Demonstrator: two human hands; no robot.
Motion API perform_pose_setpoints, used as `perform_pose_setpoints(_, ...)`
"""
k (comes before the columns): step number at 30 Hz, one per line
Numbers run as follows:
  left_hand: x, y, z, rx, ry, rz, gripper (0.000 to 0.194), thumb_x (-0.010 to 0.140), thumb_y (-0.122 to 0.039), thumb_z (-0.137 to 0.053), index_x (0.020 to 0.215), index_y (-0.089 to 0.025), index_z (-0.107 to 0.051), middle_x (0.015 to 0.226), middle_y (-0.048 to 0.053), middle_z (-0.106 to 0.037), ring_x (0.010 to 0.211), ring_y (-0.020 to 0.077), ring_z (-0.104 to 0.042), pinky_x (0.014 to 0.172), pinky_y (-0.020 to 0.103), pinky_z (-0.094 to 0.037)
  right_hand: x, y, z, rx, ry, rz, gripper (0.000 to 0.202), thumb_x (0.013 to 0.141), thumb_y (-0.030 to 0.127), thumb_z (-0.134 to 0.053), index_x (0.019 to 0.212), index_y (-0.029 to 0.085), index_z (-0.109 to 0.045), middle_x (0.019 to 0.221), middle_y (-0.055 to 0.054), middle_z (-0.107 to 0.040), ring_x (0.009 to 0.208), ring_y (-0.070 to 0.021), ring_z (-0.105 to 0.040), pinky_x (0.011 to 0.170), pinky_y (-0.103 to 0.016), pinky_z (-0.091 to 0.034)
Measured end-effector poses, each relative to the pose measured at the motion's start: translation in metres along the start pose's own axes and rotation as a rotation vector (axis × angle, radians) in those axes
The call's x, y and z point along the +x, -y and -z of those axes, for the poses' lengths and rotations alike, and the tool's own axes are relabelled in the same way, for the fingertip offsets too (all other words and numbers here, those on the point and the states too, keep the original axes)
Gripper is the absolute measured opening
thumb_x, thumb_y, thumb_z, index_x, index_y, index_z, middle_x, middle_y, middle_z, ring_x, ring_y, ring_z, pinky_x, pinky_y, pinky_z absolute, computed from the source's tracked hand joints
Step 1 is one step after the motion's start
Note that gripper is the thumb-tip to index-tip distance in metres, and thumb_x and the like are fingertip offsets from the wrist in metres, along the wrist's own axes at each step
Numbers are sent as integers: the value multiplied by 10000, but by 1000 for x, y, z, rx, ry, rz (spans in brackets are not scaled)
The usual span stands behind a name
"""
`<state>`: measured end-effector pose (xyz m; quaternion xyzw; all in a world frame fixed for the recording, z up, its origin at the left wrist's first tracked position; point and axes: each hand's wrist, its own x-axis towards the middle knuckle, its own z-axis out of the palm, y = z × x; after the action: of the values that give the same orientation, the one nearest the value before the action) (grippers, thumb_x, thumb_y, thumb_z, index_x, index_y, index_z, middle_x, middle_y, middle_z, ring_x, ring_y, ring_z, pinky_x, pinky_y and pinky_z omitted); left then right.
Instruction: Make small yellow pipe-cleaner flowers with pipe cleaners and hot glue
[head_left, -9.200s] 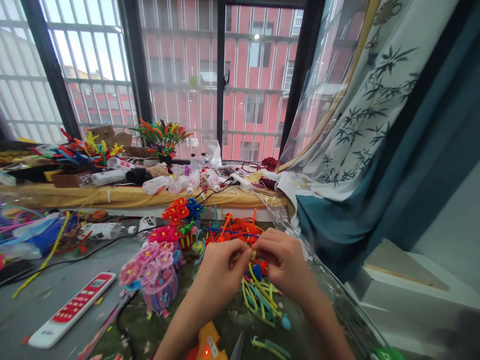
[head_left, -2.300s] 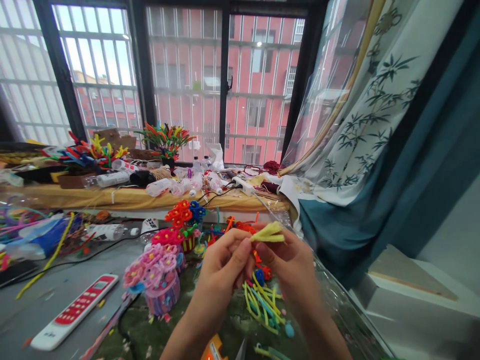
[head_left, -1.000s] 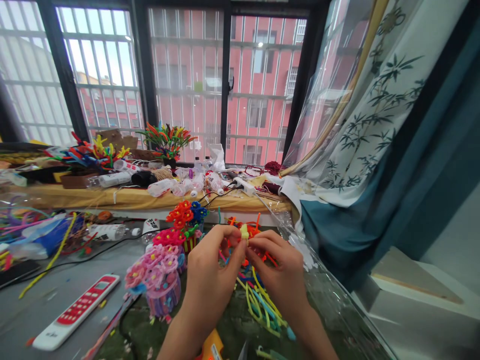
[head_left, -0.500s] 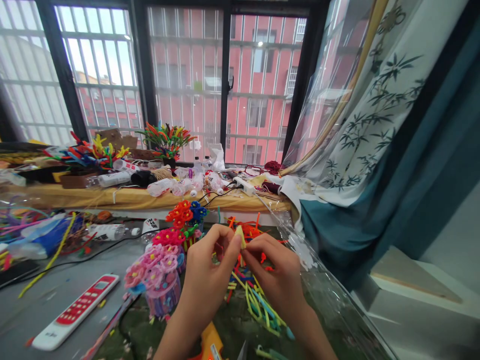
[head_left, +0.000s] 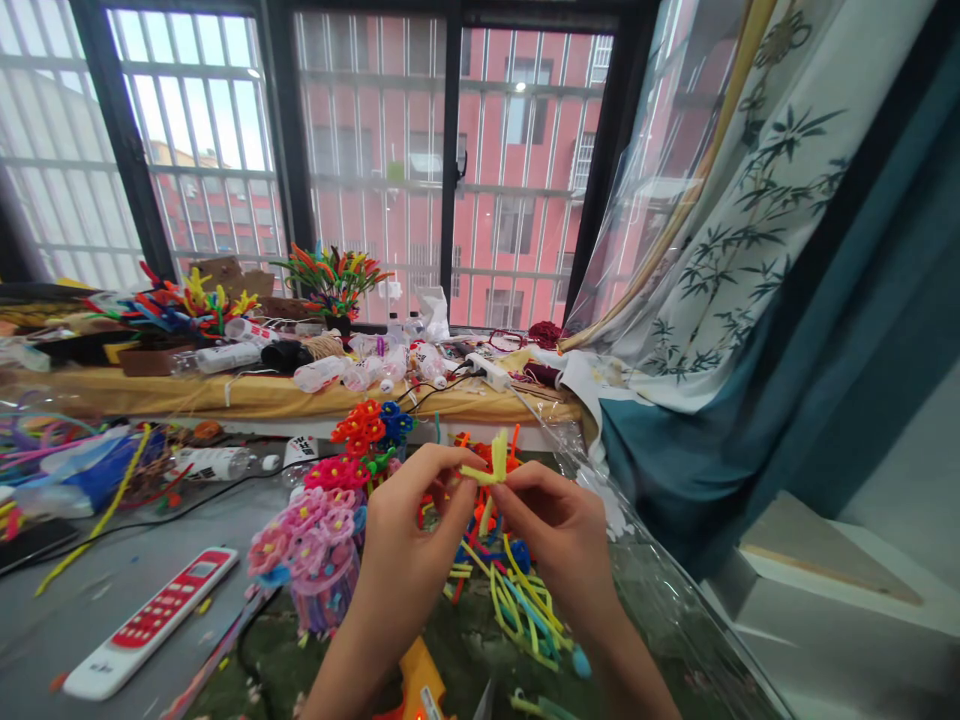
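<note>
Pale yellow pipe cleaner pieces [head_left: 499, 458], crossed or bent with short ends sticking out, are pinched between my two hands. My left hand [head_left: 409, 530] grips one end with thumb and forefinger closed. On the other side, my right hand [head_left: 562, 525] pinches the pieces near where they meet. Beneath my hands lies a bundle of loose yellow and green pipe cleaners [head_left: 525, 620]. Orange pipe cleaners [head_left: 516, 440] show partly behind my fingers. Left of my left hand stands a purple pot [head_left: 326, 592] holding pink pipe cleaner flowers [head_left: 326, 520].
A red and white remote [head_left: 154, 625] lies on the grey table at left. An orange tool [head_left: 420, 685], partly cut off, and a grey pointed blade [head_left: 485, 700] lie at the bottom edge. Plastic bottles [head_left: 214, 463] and red and blue flowers [head_left: 364, 428] stand behind; clear plastic sheeting [head_left: 675, 585] edges the right.
The yellow piece has turned and spread, so that several ends now show instead of one small tip. My hands have moved slightly apart, both still pinching it.
</note>
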<state>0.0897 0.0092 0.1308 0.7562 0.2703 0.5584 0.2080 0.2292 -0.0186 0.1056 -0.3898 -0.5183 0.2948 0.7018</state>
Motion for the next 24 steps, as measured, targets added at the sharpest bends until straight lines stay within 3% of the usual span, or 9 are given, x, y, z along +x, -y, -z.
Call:
perform_pose_setpoints(4, 0, -3, 0, 143, -50, -146, 121, 838, -85, -607, 867, -195, -651, 808, -23, -668, 704, 105, -578, 623, 201, -428, 0, -1, 2, -2, -5, -4, 99, 767, 250, -744, 706, 187, -698, 614, 30, -633, 533, -93, -525, 508, -193, -408)
perform_pose_setpoints(14, -4, -8, -6, 82, -10, -83, 95, 824, -119, -663, 772, -194, -636, 698, -34, -623, 624, 105, -538, 586, 213, -423, -3, -2, 6, -117, 41, 244, 67, 814, 168, -707, 761, 207, -693, 727, 10, -658, 679, -145, -589, 629, -242, -454)
perform_pose_setpoints(20, -2, -9, -1, 68, 58, -140, 78, 863, -133, -632, 825, -199, -650, 791, -7, -674, 686, 119, -590, 620, 228, -450, -3, 1, 5, -76, 36, 203, 67, 857, 216, -685, 790, 210, -695, 731, 8, -654, 673, -143, -590, 626, -239, -459)
perform_pose_setpoints(24, -4, -6, 0, 63, 27, -163, 90, 883, -125, -608, 896, -202, -651, 823, 3, -678, 708, 124, -616, 631, 236, -468, -3, 2, 6, -83, 36, 180, 88, 868, 252, -681, 795, 206, -698, 742, -5, -664, 688, -154, -598, 642, -253, -471)
